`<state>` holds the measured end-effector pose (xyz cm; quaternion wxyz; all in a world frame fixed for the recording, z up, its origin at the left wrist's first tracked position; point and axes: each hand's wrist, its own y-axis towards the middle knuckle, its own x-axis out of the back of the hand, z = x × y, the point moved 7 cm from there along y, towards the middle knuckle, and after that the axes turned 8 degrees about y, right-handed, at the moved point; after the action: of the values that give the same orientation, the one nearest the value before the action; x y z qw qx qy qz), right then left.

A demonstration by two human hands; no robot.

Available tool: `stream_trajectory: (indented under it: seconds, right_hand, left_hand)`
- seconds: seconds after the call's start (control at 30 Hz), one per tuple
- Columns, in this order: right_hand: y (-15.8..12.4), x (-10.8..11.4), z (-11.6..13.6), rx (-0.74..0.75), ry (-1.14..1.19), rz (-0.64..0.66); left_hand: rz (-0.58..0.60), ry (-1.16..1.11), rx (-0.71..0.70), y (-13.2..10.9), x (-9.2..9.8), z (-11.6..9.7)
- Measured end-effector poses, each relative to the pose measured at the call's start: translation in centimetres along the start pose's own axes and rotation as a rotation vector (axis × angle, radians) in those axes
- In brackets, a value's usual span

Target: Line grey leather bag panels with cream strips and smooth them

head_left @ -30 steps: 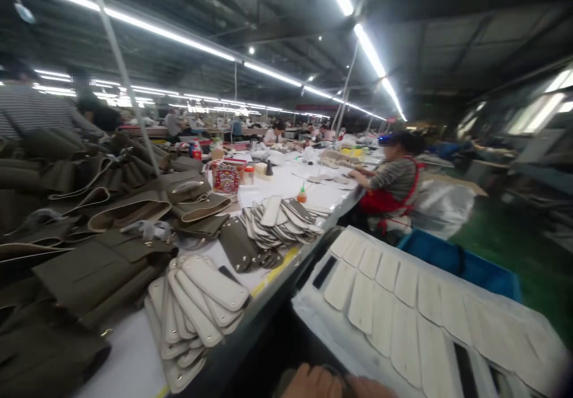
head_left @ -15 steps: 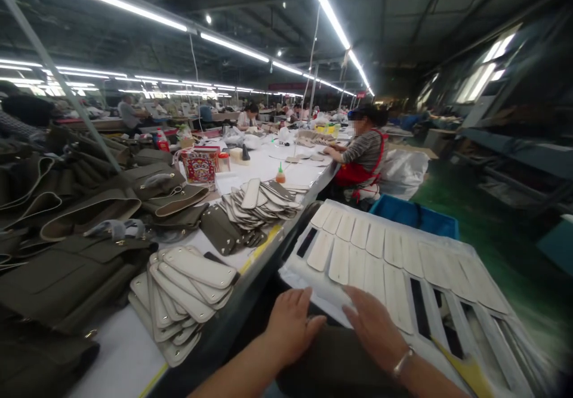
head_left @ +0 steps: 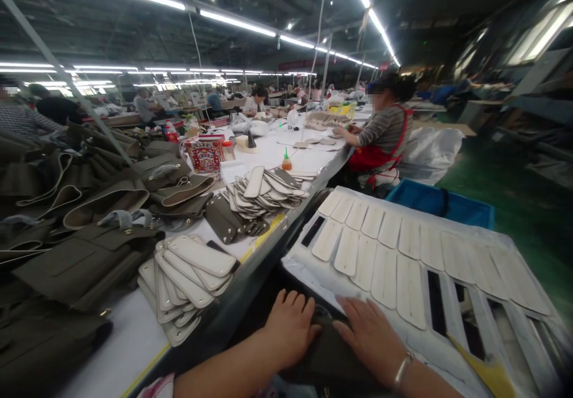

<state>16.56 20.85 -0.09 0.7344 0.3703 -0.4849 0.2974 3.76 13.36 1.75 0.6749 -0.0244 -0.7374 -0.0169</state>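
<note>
My left hand [head_left: 290, 329] and my right hand [head_left: 367, 337] rest on a dark olive bag [head_left: 329, 350] in front of me. The left fingers stretch forward, slightly apart, with the thumb pointing inward. Across from it, the right fingers lie extended and a little spread, thumb also inward. A bracelet [head_left: 401, 369] circles the right wrist. Between the hands, part of the bag's far edge shows; its underside is hidden. Pale straps with metal studs [head_left: 192, 267] lie stacked on the table to the left.
Olive bags [head_left: 85, 267] pile up on the white table [head_left: 125, 332] at left. Another stack of pale pieces [head_left: 268, 192] lies beyond. Rows of cream panels [head_left: 380, 231] cover a surface at right, near a blue bin [head_left: 441, 204]. A co-worker [head_left: 385, 129] sits ahead.
My view has turned slightly left, so the panels, bin and co-worker appear farther right. The right fingers have spread a little; both hands stay at the bag.
</note>
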Motion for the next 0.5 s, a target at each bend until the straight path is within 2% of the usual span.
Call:
stream_trajectory:
  seconds: [0.07,0.13,0.3,0.4,0.5]
  right_hand:
    - [-0.1,0.7,0.4,0.015,-0.007,-0.074]
    - [-0.5,0.3,0.7,-0.002,-0.012,-0.097]
    - [-0.9,-1.3,0.6,-0.126,0.072,0.003]
    - [-1.3,-0.9,-1.6,-0.177,0.228,0.045]
    - [-3.5,-0.8,-5.8,-0.223,0.351,-0.025]
  left_hand:
    - [-0.053,-0.014,0.002,0.0,0.6,-0.8]
    - [-0.038,-0.047,0.006,0.1,0.1,-1.4]
    - [0.054,-0.08,0.027,0.0,-1.9,-1.5]
    - [0.073,-0.105,-0.008,-0.3,-1.7,-1.9]
    - [0.064,-0.132,-0.09,-0.2,-1.2,-3.9]
